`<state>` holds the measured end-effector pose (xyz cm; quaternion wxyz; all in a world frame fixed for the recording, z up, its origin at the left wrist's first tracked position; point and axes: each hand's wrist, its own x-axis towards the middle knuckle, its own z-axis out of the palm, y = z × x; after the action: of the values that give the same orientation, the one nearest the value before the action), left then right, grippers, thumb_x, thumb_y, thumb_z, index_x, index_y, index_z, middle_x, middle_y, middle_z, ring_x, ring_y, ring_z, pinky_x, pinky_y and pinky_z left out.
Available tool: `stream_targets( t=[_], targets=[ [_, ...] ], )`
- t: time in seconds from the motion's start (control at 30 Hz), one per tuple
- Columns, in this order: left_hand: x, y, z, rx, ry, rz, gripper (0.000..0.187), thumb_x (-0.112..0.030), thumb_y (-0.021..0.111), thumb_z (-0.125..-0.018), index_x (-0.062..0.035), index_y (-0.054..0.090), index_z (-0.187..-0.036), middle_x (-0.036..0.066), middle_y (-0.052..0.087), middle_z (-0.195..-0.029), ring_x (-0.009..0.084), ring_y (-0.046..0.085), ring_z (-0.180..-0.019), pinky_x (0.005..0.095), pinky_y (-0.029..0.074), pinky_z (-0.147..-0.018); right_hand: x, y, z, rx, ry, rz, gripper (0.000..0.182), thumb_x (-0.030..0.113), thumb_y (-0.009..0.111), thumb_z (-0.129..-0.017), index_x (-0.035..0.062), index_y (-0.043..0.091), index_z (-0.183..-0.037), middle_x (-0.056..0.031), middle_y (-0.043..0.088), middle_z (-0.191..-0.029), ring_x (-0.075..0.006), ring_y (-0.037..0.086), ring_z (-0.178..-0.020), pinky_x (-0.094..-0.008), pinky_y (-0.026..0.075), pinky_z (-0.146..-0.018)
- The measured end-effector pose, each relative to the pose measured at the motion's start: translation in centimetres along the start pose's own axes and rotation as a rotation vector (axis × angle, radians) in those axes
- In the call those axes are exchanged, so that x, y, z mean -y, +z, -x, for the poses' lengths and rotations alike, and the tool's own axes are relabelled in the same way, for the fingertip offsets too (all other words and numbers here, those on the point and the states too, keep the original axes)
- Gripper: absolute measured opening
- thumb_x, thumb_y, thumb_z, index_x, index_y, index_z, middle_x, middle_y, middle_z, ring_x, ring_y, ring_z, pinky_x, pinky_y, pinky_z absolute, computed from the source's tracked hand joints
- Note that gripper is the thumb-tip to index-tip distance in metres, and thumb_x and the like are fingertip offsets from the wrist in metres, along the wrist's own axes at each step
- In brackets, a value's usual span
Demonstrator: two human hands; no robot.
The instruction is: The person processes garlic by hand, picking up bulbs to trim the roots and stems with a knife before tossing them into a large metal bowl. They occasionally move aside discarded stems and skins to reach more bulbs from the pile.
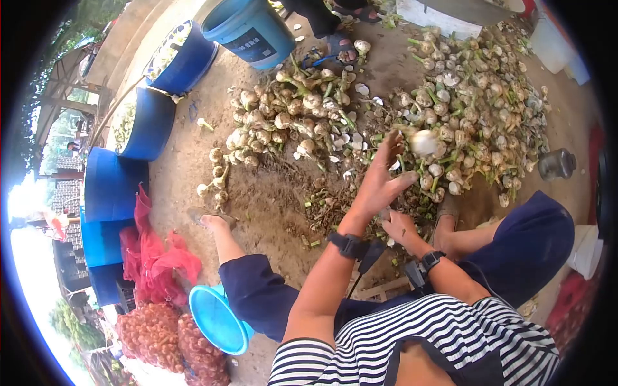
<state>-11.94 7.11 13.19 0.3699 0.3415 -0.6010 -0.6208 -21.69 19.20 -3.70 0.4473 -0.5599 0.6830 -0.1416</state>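
My left hand [381,183] reaches forward with its fingers stretched out and thumb apart, holding nothing. A pale, motion-blurred garlic bulb [423,143] shows just right of its fingers, in front of the big garlic heap [479,109]. Close behind and to the right, my right hand [400,230] is closed, fingers curled around a small greyish thing at its tip; I cannot tell what it is. Beneath both hands lie cut stems and dry trimmings [331,206]. A second, smaller pile of garlic with stalks [283,119] lies ahead to the left.
Blue barrels [151,125] line the left side, with a blue bucket [254,38] at the top. A light-blue basin [215,321] stands by my left leg, near red net sacks [151,334]. Another person's foot [341,46] is ahead. A dark jar [557,165] sits at right.
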Motion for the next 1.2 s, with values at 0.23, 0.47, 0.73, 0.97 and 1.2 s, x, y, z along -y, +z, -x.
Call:
stream_targets(
  t=[0.23,0.47,0.73,0.97,1.2],
  targets=[
    [15.5,-14.8,-2.1,-0.797,-0.584,-0.678,0.106,-0.032,0.079,-0.079,0.0074,0.012,-0.151,0.041,0.023,-0.144,0.052,0.034,-0.132,0.0534,0.033,-0.111,-1.6,0.9,-2.7,0.073,0.181,-0.164,0.033,0.027,0.06,-0.086,-0.0008,0.061,-0.105,-0.0198,0.066,-0.082,-0.036,0.066,-0.075,-0.045,0.05,-0.068],
    [25.1,-23.5,-2.7,-0.706,-0.743,-0.672,0.088,-0.018,0.073,-0.075,0.0056,0.025,-0.144,0.03,0.052,-0.128,0.0441,0.056,-0.113,0.0456,0.047,-0.095,-2.9,1.3,-3.5,0.137,0.318,-0.254,0.029,0.026,0.061,-0.088,0.001,0.061,-0.103,-0.0147,0.064,-0.078,-0.0275,0.064,-0.068,-0.0406,0.049,-0.062],
    [14.7,-12.5,4.2,-0.408,-0.559,0.11,0.07,-0.004,0.067,-0.08,0.0007,0.034,-0.141,0.011,0.057,-0.127,0.0232,0.055,-0.116,0.0332,0.042,-0.099,2.3,-1.2,-2.7,-0.118,0.054,-0.292,0.029,0.026,0.06,-0.088,0.0014,0.061,-0.103,-0.0193,0.068,-0.087,-0.0394,0.066,-0.079,-0.0474,0.051,-0.071],
    [10.5,-7.1,11.9,-0.394,-0.414,-0.065,0.05,-0.031,0.067,-0.087,-0.0035,0.05,-0.125,0.001,0.06,-0.098,0.0087,0.052,-0.077,0.0254,0.044,-0.065,7.4,-3.8,1.0,-0.391,-0.565,0.053,0.014,0.012,0.064,-0.082,0.0068,0.061,-0.095,-0.0128,0.064,-0.079,-0.0321,0.065,-0.07,-0.0392,0.053,-0.061],
    [5.2,-3.2,14.9,-0.48,-0.302,-0.093,0.032,-0.032,0.068,-0.086,-0.0035,0.064,-0.098,-0.002,0.058,-0.078,0.0073,0.048,-0.065,0.0247,0.037,-0.056,8.1,-3.8,4.2,-0.424,-0.792,0.164,0.022,0.012,0.068,-0.078,0.0084,0.06,-0.097,-0.008,0.058,-0.079,-0.028,0.065,-0.067,-0.0365,0.053,-0.059]
  ],
)
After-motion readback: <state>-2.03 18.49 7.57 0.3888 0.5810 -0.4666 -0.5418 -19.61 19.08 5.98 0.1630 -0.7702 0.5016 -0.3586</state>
